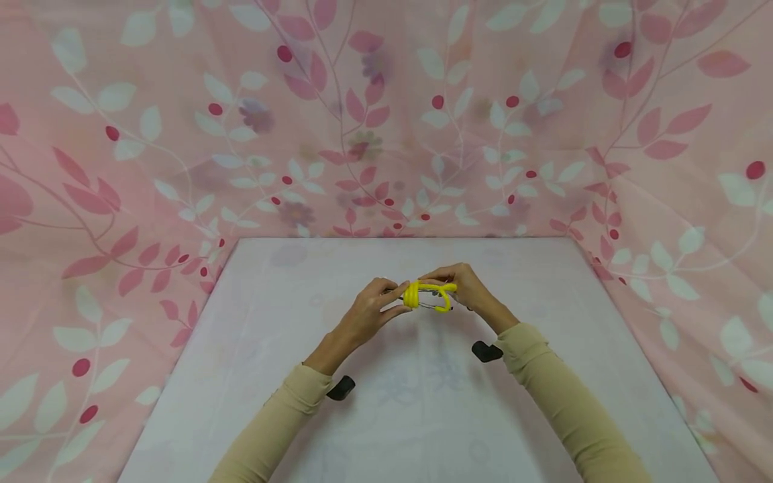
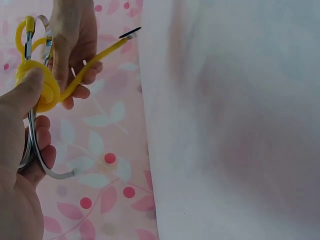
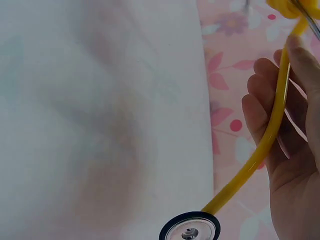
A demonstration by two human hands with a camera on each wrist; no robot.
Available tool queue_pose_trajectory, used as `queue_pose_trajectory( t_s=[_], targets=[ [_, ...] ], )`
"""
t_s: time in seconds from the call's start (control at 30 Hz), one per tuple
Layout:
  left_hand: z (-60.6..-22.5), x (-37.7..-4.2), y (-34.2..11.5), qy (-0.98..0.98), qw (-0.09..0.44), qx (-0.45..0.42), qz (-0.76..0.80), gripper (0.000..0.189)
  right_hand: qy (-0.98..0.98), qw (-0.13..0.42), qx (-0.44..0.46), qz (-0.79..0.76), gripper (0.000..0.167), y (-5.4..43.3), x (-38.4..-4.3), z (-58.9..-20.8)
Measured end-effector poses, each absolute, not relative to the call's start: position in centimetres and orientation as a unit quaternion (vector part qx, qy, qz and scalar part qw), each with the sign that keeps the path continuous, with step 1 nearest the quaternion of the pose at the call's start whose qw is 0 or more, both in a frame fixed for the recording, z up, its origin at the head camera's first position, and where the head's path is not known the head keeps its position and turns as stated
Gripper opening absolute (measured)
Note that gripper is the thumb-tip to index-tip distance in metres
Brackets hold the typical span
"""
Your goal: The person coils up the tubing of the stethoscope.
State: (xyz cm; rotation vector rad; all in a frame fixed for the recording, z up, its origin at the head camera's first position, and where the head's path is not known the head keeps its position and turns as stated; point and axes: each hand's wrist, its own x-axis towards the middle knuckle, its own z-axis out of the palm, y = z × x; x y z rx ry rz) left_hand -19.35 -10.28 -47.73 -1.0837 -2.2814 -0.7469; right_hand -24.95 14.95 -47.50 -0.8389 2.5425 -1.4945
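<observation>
A stethoscope with yellow tubing [image 1: 411,295] is held up over the white table, its tubing wound in a coil around its metal ear tubes. My left hand [image 1: 368,302] grips the coil and the metal, thumb pressed on the yellow loops [image 2: 47,97]. One curved ear tube [image 2: 55,173] sticks out below those fingers. On the other side, my right hand [image 1: 471,288] holds the loose length of tubing [image 3: 272,127] between thumb and curled fingers. From that hand the tubing runs down to the round chest piece [image 3: 190,231], dark-rimmed with a silver face, hanging free.
The table [image 1: 423,416] has a pale cloth cover. Pink leaf-patterned fabric [image 1: 362,121] hangs behind and along both sides. A black piece [image 1: 341,388] juts from beneath the left cuff, another [image 1: 486,351] from the right.
</observation>
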Motion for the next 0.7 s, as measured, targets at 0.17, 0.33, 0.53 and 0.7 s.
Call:
queue_pose_trajectory(
  t_s=[0.17, 0.33, 0.53, 0.7],
  targets=[
    [-47.7, -19.7, -10.0, -0.852, 0.263, -0.355, -0.282, 0.057, 0.823, 0.077, -0.195, -0.528, 0.031, 13.8, -23.6, -48.7],
    [-48.0, -20.1, -9.9, -0.874, 0.256, -0.301, -0.282, 0.053, 0.843, 0.056, -0.210, -0.492, 0.042, 12.8, -22.4, -50.3],
    [-48.1, -21.0, -10.2, -0.884, 0.259, -0.250, -0.298, 0.052, 0.850, 0.056, -0.238, -0.467, 0.035, 11.7, -20.7, -50.5],
    [-48.2, -21.4, -10.6, -0.892, 0.256, -0.235, -0.288, 0.051, 0.846, 0.099, -0.230, -0.471, 0.032, 11.0, -19.5, -49.6]
  ],
)
